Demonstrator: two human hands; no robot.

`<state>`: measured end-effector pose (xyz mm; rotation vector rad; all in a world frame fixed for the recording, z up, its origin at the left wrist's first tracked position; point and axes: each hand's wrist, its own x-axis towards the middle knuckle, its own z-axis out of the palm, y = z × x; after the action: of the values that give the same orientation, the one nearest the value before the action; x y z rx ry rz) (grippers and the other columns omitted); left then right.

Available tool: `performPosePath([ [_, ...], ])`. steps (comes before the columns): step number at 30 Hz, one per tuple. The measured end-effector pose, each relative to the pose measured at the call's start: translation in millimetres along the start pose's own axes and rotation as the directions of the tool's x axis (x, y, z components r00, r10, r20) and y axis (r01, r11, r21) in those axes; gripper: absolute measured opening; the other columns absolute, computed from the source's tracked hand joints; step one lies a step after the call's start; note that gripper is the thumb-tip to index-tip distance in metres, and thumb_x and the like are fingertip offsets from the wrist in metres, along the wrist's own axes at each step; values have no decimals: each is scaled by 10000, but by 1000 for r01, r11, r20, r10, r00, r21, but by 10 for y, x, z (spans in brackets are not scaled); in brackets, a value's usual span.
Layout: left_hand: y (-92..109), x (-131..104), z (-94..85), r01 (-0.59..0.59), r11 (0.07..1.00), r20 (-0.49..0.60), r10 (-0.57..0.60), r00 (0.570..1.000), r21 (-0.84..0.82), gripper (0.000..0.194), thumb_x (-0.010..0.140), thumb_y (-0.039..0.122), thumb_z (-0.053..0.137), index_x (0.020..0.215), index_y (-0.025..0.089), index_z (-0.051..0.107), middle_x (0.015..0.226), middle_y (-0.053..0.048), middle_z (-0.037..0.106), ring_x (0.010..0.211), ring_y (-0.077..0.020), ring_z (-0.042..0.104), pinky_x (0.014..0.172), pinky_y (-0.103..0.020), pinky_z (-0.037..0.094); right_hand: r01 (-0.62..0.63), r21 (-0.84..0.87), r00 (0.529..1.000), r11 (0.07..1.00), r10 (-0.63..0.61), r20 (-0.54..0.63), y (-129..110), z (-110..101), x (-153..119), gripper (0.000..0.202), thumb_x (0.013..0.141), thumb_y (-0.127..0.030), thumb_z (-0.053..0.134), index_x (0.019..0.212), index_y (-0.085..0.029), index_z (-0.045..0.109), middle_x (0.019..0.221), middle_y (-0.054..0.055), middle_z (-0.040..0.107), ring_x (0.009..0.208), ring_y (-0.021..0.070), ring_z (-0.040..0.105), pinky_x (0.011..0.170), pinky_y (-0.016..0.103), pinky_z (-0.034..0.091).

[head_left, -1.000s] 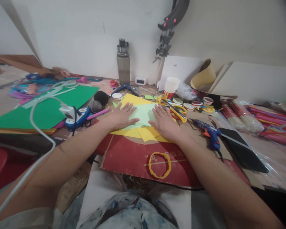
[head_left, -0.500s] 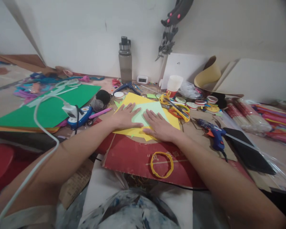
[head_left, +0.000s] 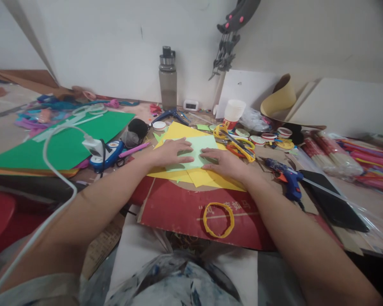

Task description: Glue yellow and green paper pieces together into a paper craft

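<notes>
A light green sheet of paper lies over yellow paper in front of me. My left hand rests on the green sheet's left side, fingers stretched toward the middle. From the right, my right hand touches the sheet's right side, its fingers extended and slightly apart. Neither hand grips anything. Under the yellow paper is a red cardboard sheet. A yellow ring lies on that cardboard, nearer to my body.
To the right are yellow-handled scissors, a blue glue gun and a black flat slab. Green sheets, a blue power strip and a white cable are at left. A water bottle stands behind.
The light green sheet has shifted a little to the left over the yellow paper. My hands, flatter and closer together before, now sit nearer its side edges.
</notes>
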<state>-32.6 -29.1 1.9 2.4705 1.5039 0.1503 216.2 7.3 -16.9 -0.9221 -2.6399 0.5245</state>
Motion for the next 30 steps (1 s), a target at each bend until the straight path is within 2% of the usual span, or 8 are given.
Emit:
performPosePath([
  [4, 5, -3, 21, -50, 999, -31, 50, 998, -19, 661, 894, 673, 436, 1353, 221, 584, 1529, -69, 465, 1417, -239, 392, 1160, -365, 233, -68, 102, 998, 993, 69, -11, -7, -21, -1, 426, 844, -357, 706, 1244, -212, 694, 1421, 75, 577, 1320, 234, 535, 1146, 400, 386],
  [10, -7, 5, 40, -93, 995, -38, 93, 995, -18, 670, 840, 641, 560, 1351, 210, 580, 1525, -108, 460, 1411, -278, 391, 1138, -412, 246, -60, 168, 998, 984, 61, -1, 63, -30, 17, 394, 804, -308, 748, 1194, -259, 722, 1401, 63, 598, 1297, 242, 557, 1130, 419, 400],
  [16, 1, 3, 43, -90, 996, -44, 90, 995, -13, 665, 822, 625, 601, 1340, 209, 587, 1519, -113, 463, 1406, -276, 397, 1137, -410, 241, -5, 159, 1000, 987, 8, -21, 83, -26, 11, 302, 841, -284, 709, 1138, -242, 743, 1349, 75, 639, 1259, 238, 588, 1110, 424, 417],
  [22, 19, -11, 43, -136, 990, -60, 134, 989, -25, 668, 795, 630, 633, 1317, 215, 609, 1494, -107, 492, 1393, -277, 412, 1139, -413, 244, 107, 59, 993, 993, -103, -62, 47, -46, 21, 152, 891, -258, 645, 969, -228, 772, 1193, 78, 724, 1113, 222, 667, 1025, 407, 481],
  [26, 50, -24, 44, -180, 983, -109, 176, 978, -29, 548, 817, 552, 644, 1249, 214, 656, 1452, -101, 538, 1376, -280, 433, 1134, -414, 255, 230, -63, 971, 971, -233, -55, 2, -44, 35, 186, 925, -218, 581, 913, -187, 764, 1049, 92, 758, 1003, 224, 675, 937, 381, 503],
  [30, 111, -21, 36, -215, 976, -165, 204, 965, -47, 412, 831, 456, 649, 1155, 207, 701, 1342, -94, 618, 1272, -261, 524, 1094, -384, 315, 175, -150, 978, 973, -190, -91, -6, 4, 53, 194, 942, -224, 554, 925, -185, 742, 950, 86, 750, 931, 227, 648, 868, 371, 494],
])
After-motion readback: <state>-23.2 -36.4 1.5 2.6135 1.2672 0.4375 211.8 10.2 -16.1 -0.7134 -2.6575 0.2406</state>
